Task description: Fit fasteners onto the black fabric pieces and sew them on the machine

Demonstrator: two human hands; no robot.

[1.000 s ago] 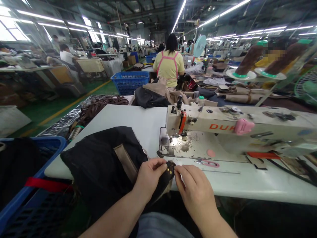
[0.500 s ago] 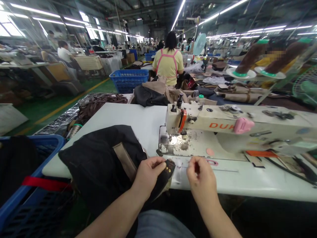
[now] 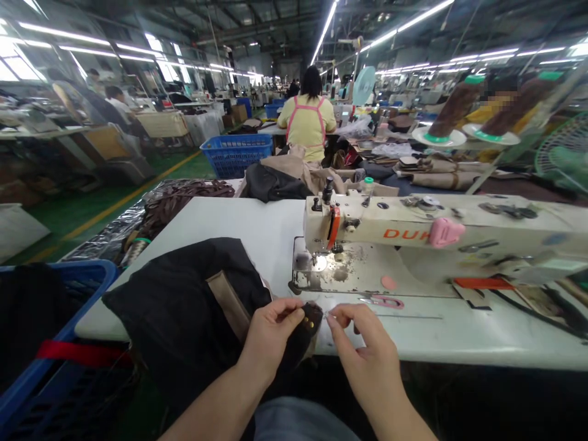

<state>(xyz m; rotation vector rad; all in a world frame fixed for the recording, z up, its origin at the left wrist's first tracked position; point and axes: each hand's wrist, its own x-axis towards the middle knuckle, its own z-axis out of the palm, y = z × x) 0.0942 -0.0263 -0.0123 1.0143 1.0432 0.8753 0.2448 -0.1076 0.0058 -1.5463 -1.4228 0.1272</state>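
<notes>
My left hand is closed, thumb and fingers pinching a dark tab with gold studs at the right end of a black fabric piece. A tan strip lies across that fabric, which spreads over the table's left part and hangs off its front edge. Just right of the tab, my right hand is closed in a pinch. Whatever sits between its fingertips is too small to name. Pink-handled thread snips lie behind the right hand, in front of the sewing machine.
The white table carries the machine on its right half. A blue basket with dark cloth stands at the left. Beyond the table are piled fabric, another blue basket and a seated person. Thread cones stand at upper right.
My right hand has moved left toward the studded tab, and its fingers have extended from a curled fist into a pinch. My left hand still holds the tab. The view has shifted slightly.
</notes>
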